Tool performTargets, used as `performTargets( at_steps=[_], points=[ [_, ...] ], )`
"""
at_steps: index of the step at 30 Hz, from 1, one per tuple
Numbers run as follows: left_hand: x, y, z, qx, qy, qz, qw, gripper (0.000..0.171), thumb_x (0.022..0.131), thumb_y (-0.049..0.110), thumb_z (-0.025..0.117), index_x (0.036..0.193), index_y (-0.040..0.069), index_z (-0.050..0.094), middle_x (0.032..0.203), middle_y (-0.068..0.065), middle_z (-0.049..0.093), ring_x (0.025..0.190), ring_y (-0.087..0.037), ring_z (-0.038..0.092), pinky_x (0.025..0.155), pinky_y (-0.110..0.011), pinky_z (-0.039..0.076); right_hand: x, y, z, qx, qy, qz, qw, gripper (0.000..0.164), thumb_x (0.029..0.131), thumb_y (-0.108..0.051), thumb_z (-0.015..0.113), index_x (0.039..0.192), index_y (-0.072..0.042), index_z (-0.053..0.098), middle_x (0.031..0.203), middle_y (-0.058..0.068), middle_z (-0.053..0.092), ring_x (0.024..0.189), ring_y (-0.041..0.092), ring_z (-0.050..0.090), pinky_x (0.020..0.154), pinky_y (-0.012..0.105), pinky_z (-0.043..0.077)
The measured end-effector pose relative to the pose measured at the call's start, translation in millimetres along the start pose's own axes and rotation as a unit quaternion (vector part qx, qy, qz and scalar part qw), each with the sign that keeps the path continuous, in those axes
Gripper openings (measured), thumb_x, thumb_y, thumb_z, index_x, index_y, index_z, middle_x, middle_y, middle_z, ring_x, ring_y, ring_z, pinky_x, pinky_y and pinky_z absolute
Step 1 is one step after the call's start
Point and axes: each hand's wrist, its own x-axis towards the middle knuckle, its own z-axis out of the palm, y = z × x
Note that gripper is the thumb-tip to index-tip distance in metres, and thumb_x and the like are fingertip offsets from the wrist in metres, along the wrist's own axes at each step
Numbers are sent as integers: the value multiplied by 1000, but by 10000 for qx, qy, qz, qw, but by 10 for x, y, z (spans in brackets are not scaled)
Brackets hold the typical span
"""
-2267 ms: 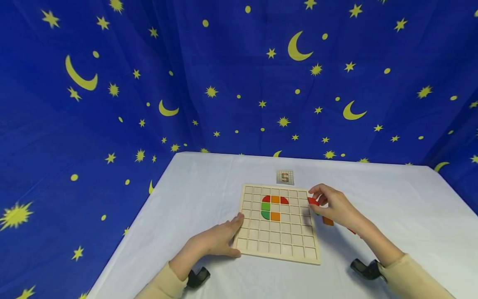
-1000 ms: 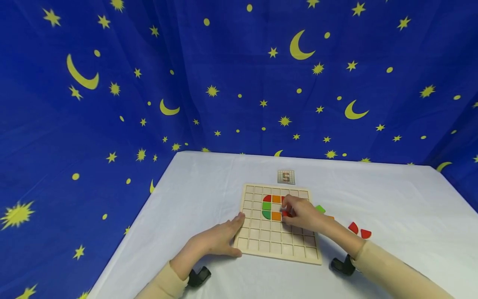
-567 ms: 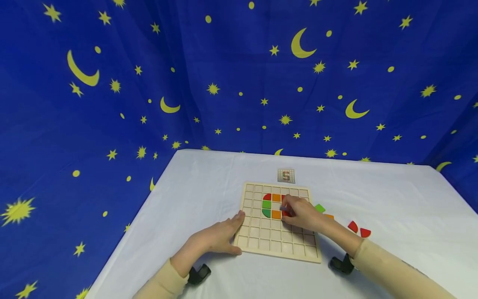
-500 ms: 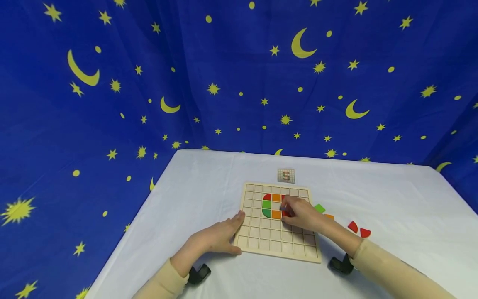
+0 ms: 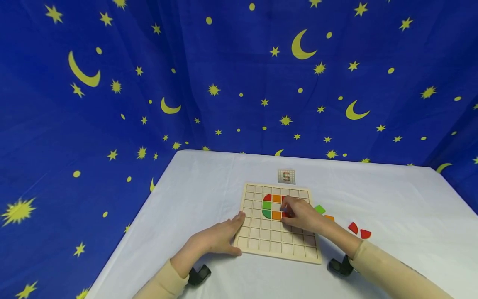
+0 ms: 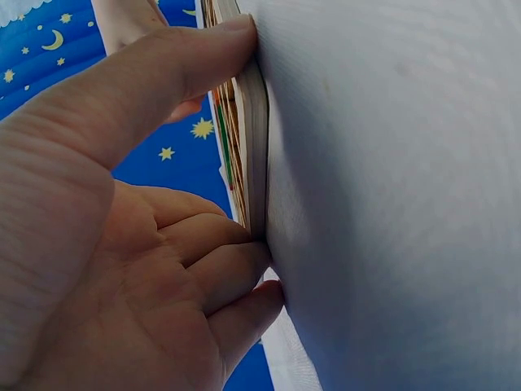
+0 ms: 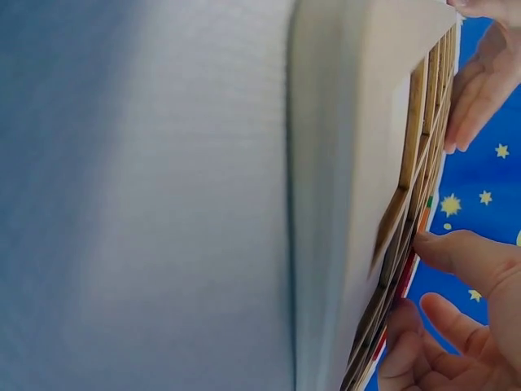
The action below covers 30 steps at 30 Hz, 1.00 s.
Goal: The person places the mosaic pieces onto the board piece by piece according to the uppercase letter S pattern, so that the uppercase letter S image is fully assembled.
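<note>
Sleeves (image 5: 396, 270) of plain beige cloth lie nearest. The left hand (image 5: 220, 236), fingers extended, rests against the left edge of a pale wooden board (image 5: 265, 234), squarish, its side edges slanting slightly as they run near to far. Two red quarter-rounds (image 5: 365, 234) lie to its right on white cloth (image 5: 209, 187). The right hand (image 5: 304, 214), fingers curled, pinches a mostly hidden red tile (image 5: 284, 214) over the grid, just right of an orange square (image 5: 276, 215). Beyond the far edge, a small card (image 5: 286, 176) shows a blocky S.
</note>
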Motion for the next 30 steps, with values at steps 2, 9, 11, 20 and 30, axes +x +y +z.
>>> performTargets(
  at_steps=[2, 9, 11, 20, 30],
  points=[
    [1, -3, 2, 1, 5, -5, 10000, 99, 77, 36, 77, 149, -2, 20, 154, -15, 19, 133, -38, 31, 103, -52, 32, -2, -1, 1, 35, -8, -3, 10000, 30, 78, -13, 77, 98, -6, 55, 75, -5, 53, 65, 6, 47, 57, 22, 44],
    [5, -14, 6, 31, 21, -1, 10000, 100, 77, 37, 77, 149, -1, 20, 154, -14, 19, 133, -38, 32, 103, -52, 32, -3, -16, -8, 93, 12, -3, 10000, 30, 78, -15, 77, 98, -6, 55, 76, -4, 56, 66, 6, 49, 57, 22, 45],
    [4, -14, 5, 30, 23, 15, 10000, 100, 77, 37, 77, 149, -1, 20, 154, -15, 19, 133, -38, 32, 103, -52, 33, -1, -41, -35, 135, 35, 0, 9999, 30, 79, -14, 76, 98, -5, 55, 77, -3, 57, 64, 6, 49, 56, 22, 45],
    [0, 1, -6, -9, 25, 51, 10000, 100, 76, 36, 77, 148, -3, 20, 153, -16, 20, 133, -38, 31, 103, -52, 32, -49, -117, -401, 347, 297, 407, 9981, 27, 83, -12, 72, 103, -4, 56, 88, 6, 61, 67, 12, 54, 57, 25, 48],
    [-14, 4, -4, -46, 53, 64, 10000, 99, 76, 36, 77, 147, -4, 22, 153, -17, 20, 134, -38, 30, 104, -52, 31, -285, 84, -659, 72, 621, 1013, 9929, 31, 83, -14, 73, 105, -1, 55, 90, 7, 60, 69, 16, 56, 56, 27, 48]
  ],
)
